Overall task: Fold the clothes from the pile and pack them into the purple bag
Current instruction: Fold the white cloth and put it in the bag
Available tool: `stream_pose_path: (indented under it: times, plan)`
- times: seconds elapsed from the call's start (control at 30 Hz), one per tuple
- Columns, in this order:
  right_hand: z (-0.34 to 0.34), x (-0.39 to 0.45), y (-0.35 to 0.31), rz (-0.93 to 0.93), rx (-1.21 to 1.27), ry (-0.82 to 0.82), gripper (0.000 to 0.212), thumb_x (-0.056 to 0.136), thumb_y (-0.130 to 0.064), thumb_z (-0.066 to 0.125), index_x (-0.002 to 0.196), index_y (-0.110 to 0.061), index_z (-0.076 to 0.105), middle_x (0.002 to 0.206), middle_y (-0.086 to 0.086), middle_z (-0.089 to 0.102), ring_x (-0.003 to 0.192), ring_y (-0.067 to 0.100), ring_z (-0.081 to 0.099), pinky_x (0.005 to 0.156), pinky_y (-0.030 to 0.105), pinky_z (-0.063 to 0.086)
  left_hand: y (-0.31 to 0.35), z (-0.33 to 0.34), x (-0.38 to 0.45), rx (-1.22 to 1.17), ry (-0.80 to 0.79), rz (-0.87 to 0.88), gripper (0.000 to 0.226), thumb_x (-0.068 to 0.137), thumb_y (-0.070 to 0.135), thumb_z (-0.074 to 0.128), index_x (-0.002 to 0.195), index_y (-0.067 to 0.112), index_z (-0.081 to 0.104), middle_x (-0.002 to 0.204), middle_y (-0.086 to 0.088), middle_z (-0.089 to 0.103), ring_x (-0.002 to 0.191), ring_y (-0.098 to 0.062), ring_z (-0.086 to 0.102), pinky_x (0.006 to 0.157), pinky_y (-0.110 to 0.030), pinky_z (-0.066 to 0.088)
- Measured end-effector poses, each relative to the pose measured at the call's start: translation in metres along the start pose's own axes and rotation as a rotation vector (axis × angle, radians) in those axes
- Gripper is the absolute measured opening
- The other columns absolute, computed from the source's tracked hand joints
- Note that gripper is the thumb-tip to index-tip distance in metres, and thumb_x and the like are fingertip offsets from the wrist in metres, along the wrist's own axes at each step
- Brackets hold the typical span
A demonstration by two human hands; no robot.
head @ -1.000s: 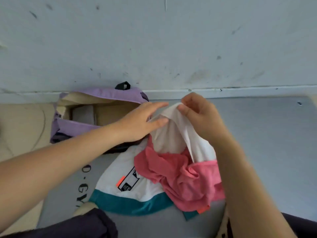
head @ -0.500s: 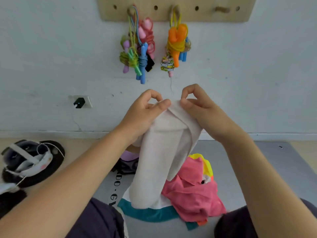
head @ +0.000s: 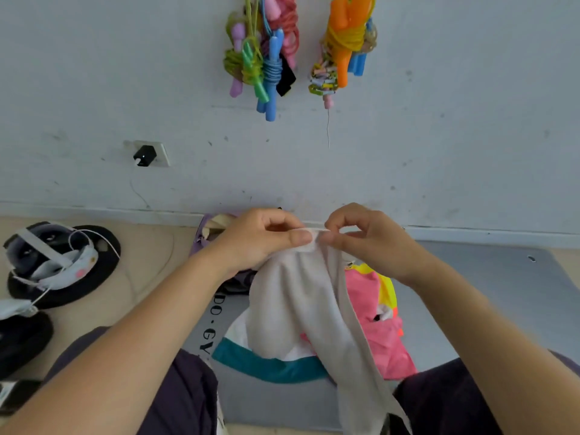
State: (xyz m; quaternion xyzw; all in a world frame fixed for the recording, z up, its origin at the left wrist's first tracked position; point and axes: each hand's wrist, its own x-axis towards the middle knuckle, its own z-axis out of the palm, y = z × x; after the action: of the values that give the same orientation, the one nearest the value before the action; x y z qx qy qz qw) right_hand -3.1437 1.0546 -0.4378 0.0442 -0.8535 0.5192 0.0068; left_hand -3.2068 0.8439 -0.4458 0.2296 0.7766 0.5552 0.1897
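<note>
The left hand [head: 260, 238] and right hand [head: 373, 238] each pinch the white garment [head: 298, 309] at its top edge; spreading them apart should flatten it for folding.

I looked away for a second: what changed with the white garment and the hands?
The left hand, open a second ago, now pinches the white garment beside the right hand; together they lifted it off the pile, so it hangs. The pink garment and purple bag stayed put.
</note>
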Motion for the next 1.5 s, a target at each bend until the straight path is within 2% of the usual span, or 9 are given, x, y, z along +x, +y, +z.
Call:
stream_pose_path:
  times: [0.27, 0.5, 0.63, 0.77, 0.83, 0.97, 1.03, 1.13, 1.5]
  plan:
    - [-0.016, 0.040, 0.028, 0.019, 0.155, -0.133, 0.012, 0.097, -0.011, 0.057, 0.085, -0.012, 0.056, 0.072, 0.008, 0.052, 0.070, 0.020, 0.042, 0.065, 0.035, 0.031, -0.024, -0.022, 0.031, 0.081, -0.008, -0.056, 0.034, 0.067, 0.060, 0.073, 0.069, 0.026, 0.070, 0.065, 0.000, 0.056, 0.064, -0.014, 0.048, 0.065, -0.033, 0.039]
    - [-0.032, 0.052, 0.044, 0.122, 0.073, 0.044, 0.014, 0.093, -0.025, 0.063, 0.082, -0.019, 0.059, 0.072, 0.016, 0.046, 0.067, 0.023, 0.034, 0.063, 0.034, 0.025, -0.039, -0.048, 0.041, 0.110, 0.309, -0.071, 0.035, 0.074, 0.044, 0.081, 0.068, 0.012, 0.068, 0.054, 0.004, 0.051, 0.047, -0.007, 0.043, 0.046, -0.017, 0.038]
    - [-0.025, 0.046, 0.041, 0.132, 0.094, 0.001, 0.012, 0.089, -0.022, 0.069, 0.079, -0.017, 0.066, 0.071, 0.014, 0.051, 0.070, 0.020, 0.040, 0.070, 0.036, 0.030, -0.046, -0.047, 0.035, 0.476, 0.339, -0.112, 0.031, 0.081, 0.043, 0.075, 0.066, 0.017, 0.068, 0.058, 0.009, 0.061, 0.049, -0.007, 0.054, 0.049, -0.017, 0.037]
    - [-0.011, 0.034, 0.026, 0.109, 0.269, -0.069, 0.009, 0.083, -0.020, 0.070, 0.080, -0.012, 0.068, 0.077, 0.006, 0.063, 0.075, 0.017, 0.055, 0.074, 0.030, 0.042, -0.034, -0.031, 0.026, -0.128, 0.173, -0.204, 0.017, 0.098, 0.019, 0.059, 0.087, 0.011, 0.069, 0.085, -0.009, 0.065, 0.064, -0.025, 0.069, 0.070, -0.031, 0.059]
    - [-0.002, 0.025, 0.018, 0.096, 0.338, -0.112, 0.009, 0.080, -0.022, 0.070, 0.079, -0.013, 0.069, 0.078, 0.000, 0.065, 0.077, 0.013, 0.057, 0.074, 0.024, 0.045, -0.028, -0.018, 0.021, -0.316, 0.130, -0.171, 0.019, 0.099, 0.016, 0.055, 0.086, 0.010, 0.067, 0.075, -0.007, 0.060, 0.060, -0.019, 0.060, 0.058, -0.026, 0.055]
    - [0.017, 0.014, 0.010, 0.106, 0.415, -0.118, 0.014, 0.074, -0.022, 0.071, 0.080, -0.009, 0.070, 0.075, -0.002, 0.066, 0.074, 0.010, 0.058, 0.070, 0.016, 0.047, -0.024, 0.002, 0.011, -0.137, 0.066, -0.105, 0.009, 0.091, 0.036, 0.067, 0.098, 0.032, 0.072, 0.087, 0.007, 0.073, 0.079, -0.006, 0.067, 0.070, -0.021, 0.049]
    - [0.019, 0.012, 0.009, 0.115, 0.435, -0.103, 0.018, 0.074, -0.022, 0.071, 0.082, -0.006, 0.068, 0.074, 0.003, 0.063, 0.073, 0.013, 0.056, 0.068, 0.018, 0.046, -0.022, 0.004, 0.007, -0.103, -0.027, -0.077, 0.038, 0.079, 0.057, 0.070, 0.113, 0.041, 0.067, 0.093, 0.003, 0.075, 0.095, -0.008, 0.068, 0.086, -0.022, 0.049]
    - [0.018, 0.008, 0.007, 0.109, 0.473, -0.115, 0.016, 0.077, -0.022, 0.071, 0.082, -0.007, 0.068, 0.076, 0.005, 0.065, 0.075, 0.015, 0.059, 0.070, 0.019, 0.049, -0.017, 0.010, 0.003, -0.025, -0.137, -0.039, 0.048, 0.069, 0.069, 0.067, 0.104, 0.036, 0.068, 0.082, -0.001, 0.072, 0.082, -0.006, 0.064, 0.080, -0.020, 0.046]
    - [0.017, -0.005, 0.006, 0.153, 0.249, -0.263, 0.009, 0.084, -0.008, 0.072, 0.093, -0.004, 0.072, 0.095, 0.014, 0.074, 0.088, 0.019, 0.068, 0.084, 0.028, 0.056, -0.004, 0.003, -0.001, -0.193, 0.051, 0.117, 0.033, 0.083, 0.038, 0.065, 0.067, 0.010, 0.059, 0.072, -0.004, 0.052, 0.071, -0.009, 0.046, 0.065, -0.017, 0.037]
